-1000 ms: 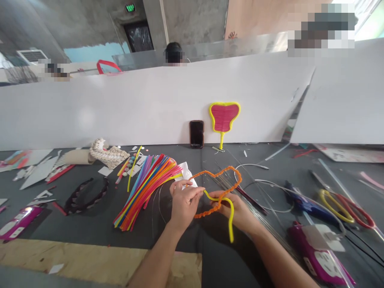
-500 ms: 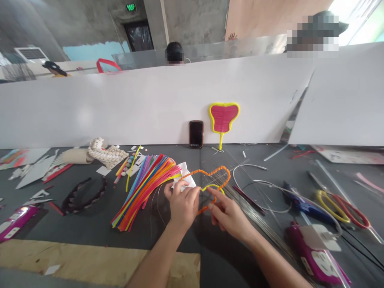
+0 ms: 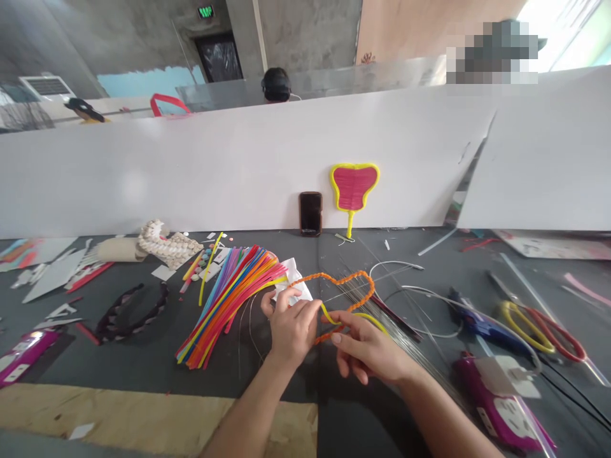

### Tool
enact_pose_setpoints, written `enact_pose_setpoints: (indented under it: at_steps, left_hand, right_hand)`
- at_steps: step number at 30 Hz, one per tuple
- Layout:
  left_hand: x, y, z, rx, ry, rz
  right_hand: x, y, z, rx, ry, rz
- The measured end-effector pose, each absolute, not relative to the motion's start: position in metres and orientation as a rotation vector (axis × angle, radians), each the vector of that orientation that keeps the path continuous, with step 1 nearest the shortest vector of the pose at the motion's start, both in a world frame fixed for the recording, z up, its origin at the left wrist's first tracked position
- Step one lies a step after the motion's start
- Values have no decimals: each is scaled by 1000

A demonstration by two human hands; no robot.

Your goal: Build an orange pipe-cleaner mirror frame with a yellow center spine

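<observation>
My left hand (image 3: 293, 327) pinches one side of a twisted orange pipe-cleaner loop (image 3: 361, 275) together with the end of a yellow pipe cleaner (image 3: 373, 320). To its right, my right hand (image 3: 367, 350) has the yellow pipe cleaner between index finger and thumb, the other fingers loosely curled. The yellow strand bends across the inside of the loop and passes behind the right index finger. Part of the loop is hidden by both hands. Left of my left hand lies a bundle of coloured pipe cleaners (image 3: 229, 305), against a crumpled white wrapper (image 3: 296, 280).
A red fan shape with yellow edging (image 3: 354, 187) and a phone (image 3: 310, 214) lean on the white partition (image 3: 214, 172). Thin wires (image 3: 405, 346), scissors (image 3: 544, 331), a blue-handled tool (image 3: 491, 331) and a purple power strip (image 3: 501, 407) lie right. A braided dark band (image 3: 133, 315) lies left.
My right hand has shifted slightly right and down, its fingers now at the yellow pipe cleaner, whose free part reaches further right. The orange loop has tipped slightly; my left hand keeps its pinch.
</observation>
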State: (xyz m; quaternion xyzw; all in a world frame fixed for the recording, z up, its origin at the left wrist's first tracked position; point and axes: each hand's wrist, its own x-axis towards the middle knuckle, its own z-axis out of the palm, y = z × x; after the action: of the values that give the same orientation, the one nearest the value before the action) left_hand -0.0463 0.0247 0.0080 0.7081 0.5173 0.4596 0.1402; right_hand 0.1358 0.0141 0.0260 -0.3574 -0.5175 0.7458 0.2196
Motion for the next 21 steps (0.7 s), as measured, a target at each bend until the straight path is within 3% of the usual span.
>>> enact_pose_setpoints:
  at_steps: [10, 17, 21]
  left_hand:
    - [-52, 30, 7, 2227, 1632, 1283]
    - [-51, 35, 9, 2409, 1803, 1211]
    - [-55, 36, 12, 2416, 1966, 1201]
  right_hand:
    - [153, 13, 24, -682, -1275, 2270]
    - [167, 14, 26, -699, -1138, 2110]
    - [182, 12, 14, -529, -1193, 2196]
